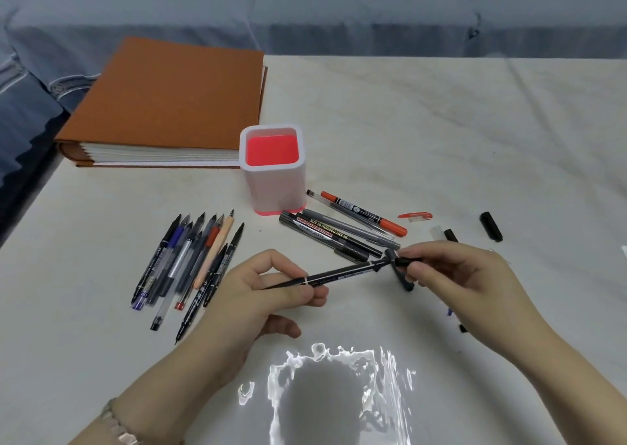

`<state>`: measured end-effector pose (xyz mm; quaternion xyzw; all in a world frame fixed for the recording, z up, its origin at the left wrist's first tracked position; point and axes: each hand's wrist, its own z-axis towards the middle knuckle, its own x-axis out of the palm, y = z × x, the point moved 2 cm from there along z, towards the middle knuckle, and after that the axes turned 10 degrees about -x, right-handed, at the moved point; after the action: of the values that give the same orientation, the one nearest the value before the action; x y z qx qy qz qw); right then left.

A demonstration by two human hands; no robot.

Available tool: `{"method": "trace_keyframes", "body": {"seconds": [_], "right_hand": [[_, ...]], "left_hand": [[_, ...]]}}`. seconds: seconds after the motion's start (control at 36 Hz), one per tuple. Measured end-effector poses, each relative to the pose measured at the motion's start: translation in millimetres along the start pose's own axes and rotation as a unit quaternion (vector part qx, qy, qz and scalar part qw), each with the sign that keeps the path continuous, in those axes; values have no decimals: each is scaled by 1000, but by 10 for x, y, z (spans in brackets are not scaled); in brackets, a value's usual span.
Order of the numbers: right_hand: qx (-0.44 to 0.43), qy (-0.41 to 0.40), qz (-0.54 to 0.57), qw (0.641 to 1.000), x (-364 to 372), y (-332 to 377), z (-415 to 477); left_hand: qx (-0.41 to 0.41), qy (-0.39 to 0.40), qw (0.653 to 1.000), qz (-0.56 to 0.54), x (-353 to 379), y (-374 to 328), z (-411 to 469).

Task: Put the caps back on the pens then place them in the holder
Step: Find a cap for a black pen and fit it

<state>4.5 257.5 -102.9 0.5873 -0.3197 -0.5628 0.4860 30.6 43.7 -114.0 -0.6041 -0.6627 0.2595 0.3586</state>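
Observation:
My left hand (271, 295) pinches a thin black pen (339, 275) near its pointed tip. At the pen's other end, my right hand (458, 275) holds black caps (402, 271): one lined up with the pen's end, another hanging down below the fingers. Behind them stands the white holder (274, 190) with its pink-red inside, nothing in it. Several uncapped pens (190, 261) lie fanned out on the left. A group of capped markers (342, 230) lies beside the holder's base.
Loose caps lie to the right: an orange one (415, 215), a black one (491, 226), a clear and dark pair (444, 234). A thick brown album (169, 105) sits at the back left. A bright glare patch (332, 393) marks the white table near me.

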Motion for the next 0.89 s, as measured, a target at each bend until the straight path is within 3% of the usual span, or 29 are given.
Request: {"method": "trace_keyframes", "body": {"seconds": [0.22,0.39,0.53,0.69,0.78,0.89], "right_hand": [[-42,17,-7,999,57,-17,-34],[-77,39,-17,996,47,22,-26],[-120,37,-27,992,94,16,-51],[-154,50,-36,986,142,-57,-75],[-121,69,-33,990,187,-144,-71],[-98,93,-60,989,205,-195,-87]], "left_hand": [[18,5,999,37,52,8,-36],[120,-57,965,227,86,0,-38],[157,-54,959,231,68,2,-28],[134,-15,959,251,51,44,6],[150,-27,932,328,26,32,26],[239,-49,845,476,-1,33,47]]}}
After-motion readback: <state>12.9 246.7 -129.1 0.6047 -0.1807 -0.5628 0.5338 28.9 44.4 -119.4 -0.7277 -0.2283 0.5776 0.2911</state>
